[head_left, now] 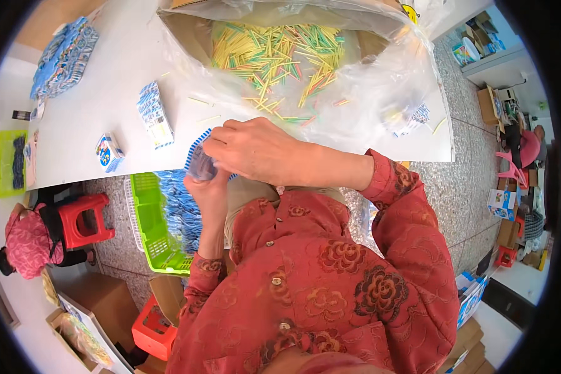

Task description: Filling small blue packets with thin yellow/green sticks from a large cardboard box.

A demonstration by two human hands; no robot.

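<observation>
Close to the table's front edge, my left hand (207,187) is closed around a small clear plastic pouch (201,163) with a blue-and-white striped edge. My right hand (252,148) reaches across from the right, its fingertips pinched at the pouch's upper part. My fingers hide much of the pouch and whatever may be in it. Beyond my hands, a plastic-lined cardboard box (190,47) lies open toward me, holding a heap of thin yellow, green and red sticks (274,53). Some sticks lie loose on the white table (187,124).
Striped packets (154,115), a small printed carton (109,153) and a blue bundle (65,57) lie to the left. Below the table edge, a lime green basket (159,252) holds blue packets (182,212). Red stools (84,218) and another person (34,243) are at the left.
</observation>
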